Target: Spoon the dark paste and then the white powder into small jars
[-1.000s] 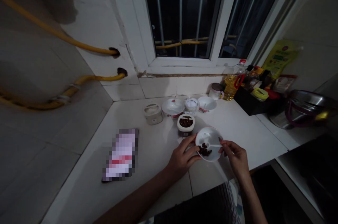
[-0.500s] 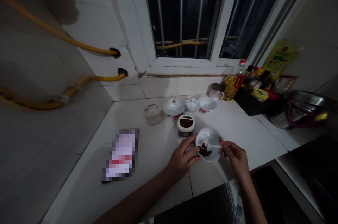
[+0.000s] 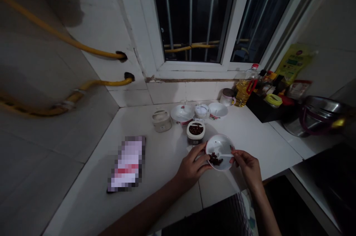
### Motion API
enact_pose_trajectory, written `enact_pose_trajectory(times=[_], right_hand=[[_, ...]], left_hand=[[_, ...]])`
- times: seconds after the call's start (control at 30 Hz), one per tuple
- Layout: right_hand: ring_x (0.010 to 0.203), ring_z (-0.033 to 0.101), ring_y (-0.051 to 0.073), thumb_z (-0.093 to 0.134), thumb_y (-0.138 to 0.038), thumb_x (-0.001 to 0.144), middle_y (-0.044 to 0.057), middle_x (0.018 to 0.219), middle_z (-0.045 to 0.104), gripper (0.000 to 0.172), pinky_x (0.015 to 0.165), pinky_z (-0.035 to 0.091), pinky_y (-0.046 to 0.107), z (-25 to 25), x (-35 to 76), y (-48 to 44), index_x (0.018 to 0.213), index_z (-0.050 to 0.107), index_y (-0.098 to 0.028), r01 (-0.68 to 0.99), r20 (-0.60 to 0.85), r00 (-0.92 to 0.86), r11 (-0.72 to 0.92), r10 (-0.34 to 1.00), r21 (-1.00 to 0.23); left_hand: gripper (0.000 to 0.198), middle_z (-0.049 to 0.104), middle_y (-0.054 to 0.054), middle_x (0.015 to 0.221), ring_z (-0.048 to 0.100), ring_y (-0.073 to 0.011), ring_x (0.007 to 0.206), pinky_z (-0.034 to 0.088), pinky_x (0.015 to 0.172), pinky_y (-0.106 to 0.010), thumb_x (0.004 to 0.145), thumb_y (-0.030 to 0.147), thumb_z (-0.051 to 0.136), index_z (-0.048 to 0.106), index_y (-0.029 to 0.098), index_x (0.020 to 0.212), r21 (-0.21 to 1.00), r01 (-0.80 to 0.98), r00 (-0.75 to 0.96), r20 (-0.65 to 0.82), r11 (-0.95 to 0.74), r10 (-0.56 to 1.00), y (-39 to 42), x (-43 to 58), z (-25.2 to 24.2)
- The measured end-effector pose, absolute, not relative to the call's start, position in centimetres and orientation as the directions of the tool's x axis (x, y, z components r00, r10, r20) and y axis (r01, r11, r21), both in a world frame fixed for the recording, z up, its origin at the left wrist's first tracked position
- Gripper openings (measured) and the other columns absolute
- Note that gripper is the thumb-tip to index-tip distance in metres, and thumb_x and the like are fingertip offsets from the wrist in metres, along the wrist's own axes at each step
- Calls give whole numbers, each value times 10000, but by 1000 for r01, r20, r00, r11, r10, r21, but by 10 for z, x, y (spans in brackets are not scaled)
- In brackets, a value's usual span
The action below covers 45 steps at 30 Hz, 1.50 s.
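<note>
My left hand (image 3: 193,163) grips the left side of a small white bowl (image 3: 221,142), which is tilted toward me. Inside it lies a dark reddish-brown clump (image 3: 215,159), perhaps a spice; its kind I cannot make out. Between the thumb and fingers of my right hand (image 3: 247,163) is the handle of a white spoon (image 3: 226,155), whose tip is at the clump. Just behind the bowl stands a square container (image 3: 195,129) with a white rim and dark brown bits in it.
Farther back are a clear lidded container (image 3: 161,121), a wide white bowl (image 3: 182,113), a tub of white stuff (image 3: 202,111) and another bowl (image 3: 218,110). An oil bottle (image 3: 244,89), black box (image 3: 264,108) and steel pot (image 3: 319,115) stand right. A blurred flat object (image 3: 127,163) lies left.
Very little differs. The spoon in my right hand has shifted slightly within the bowl, while my left hand keeps its hold on the bowl.
</note>
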State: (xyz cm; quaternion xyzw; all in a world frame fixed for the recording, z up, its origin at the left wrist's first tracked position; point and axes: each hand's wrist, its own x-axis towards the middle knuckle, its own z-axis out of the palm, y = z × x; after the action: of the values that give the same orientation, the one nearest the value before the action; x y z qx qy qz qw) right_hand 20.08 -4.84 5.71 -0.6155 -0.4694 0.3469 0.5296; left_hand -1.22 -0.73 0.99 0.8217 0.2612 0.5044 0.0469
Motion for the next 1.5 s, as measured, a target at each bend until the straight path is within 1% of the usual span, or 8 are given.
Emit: enact_pose_trajectory(times=[0.37, 0.57, 0.8, 0.9, 1.0, 1.2, 1.33, 1.5], right_hand=[[503, 491, 143, 715, -497, 669, 27, 546, 651, 335, 551, 443, 291, 58, 205, -48, 718, 710, -166, 79, 24, 286, 1, 958, -997], [523, 480, 134, 709, -392, 689, 23, 567, 659, 226, 567, 432, 282, 80, 200, -29, 726, 704, -169, 13, 103, 336, 105, 936, -994], [535, 537, 146, 613, -404, 770, 27, 625, 687, 252, 568, 447, 283, 104, 169, 18, 819, 686, -167, 245, 297, 272, 232, 915, -941], [683, 613, 184, 528, -359, 863, 36, 697, 712, 237, 688, 462, 310, 103, 155, 28, 876, 685, -182, 496, 465, 174, 331, 868, -803], [783, 635, 195, 487, -261, 908, 40, 754, 729, 207, 799, 432, 336, 99, 147, 29, 928, 679, -187, 686, 625, -21, 466, 780, -559], [668, 599, 178, 427, -101, 910, 53, 767, 717, 232, 765, 405, 350, 102, 147, 24, 983, 639, -161, 751, 751, -341, 644, 565, -144], [672, 576, 182, 426, -43, 885, 59, 774, 712, 249, 763, 402, 353, 104, 149, 21, 994, 620, -155, 737, 764, -427, 676, 484, -16], [682, 570, 186, 424, -31, 874, 57, 779, 709, 268, 762, 407, 362, 108, 152, 19, 1002, 619, -163, 734, 741, -461, 679, 488, 9]], left_hand=[[191, 554, -167, 1251, 602, -248, 1116, 560, 881, -380, 898, 337, 585, 600, 172, 994, 377, 374, 346, 791, -847, 505, -7, -12, 10], [181, 550, -151, 1257, 601, -243, 1118, 552, 899, -375, 898, 329, 588, 601, 175, 992, 443, 343, 317, 775, -828, 547, -6, -13, 10], [181, 552, -146, 1255, 633, -232, 1060, 557, 878, -365, 888, 335, 606, 612, 178, 979, 498, 337, 304, 746, -799, 593, -4, -13, 5], [192, 554, -144, 1249, 625, -233, 1073, 551, 891, -367, 896, 353, 587, 609, 177, 968, 506, 324, 301, 745, -799, 595, -5, -12, 8], [209, 553, -149, 1245, 628, -229, 1062, 546, 905, -369, 901, 370, 569, 607, 173, 959, 522, 316, 302, 737, -792, 605, -7, -12, 11], [212, 558, -143, 1236, 614, -231, 1076, 540, 910, -368, 895, 374, 579, 610, 173, 954, 535, 309, 305, 727, -786, 615, -7, -12, 11], [206, 546, -147, 1255, 613, -235, 1082, 536, 917, -376, 897, 367, 581, 615, 176, 967, 546, 314, 312, 713, -777, 628, -6, -13, 9], [196, 553, -147, 1249, 618, -240, 1078, 539, 917, -380, 891, 355, 592, 624, 179, 970, 537, 335, 312, 712, -774, 629, -6, -13, 7]])
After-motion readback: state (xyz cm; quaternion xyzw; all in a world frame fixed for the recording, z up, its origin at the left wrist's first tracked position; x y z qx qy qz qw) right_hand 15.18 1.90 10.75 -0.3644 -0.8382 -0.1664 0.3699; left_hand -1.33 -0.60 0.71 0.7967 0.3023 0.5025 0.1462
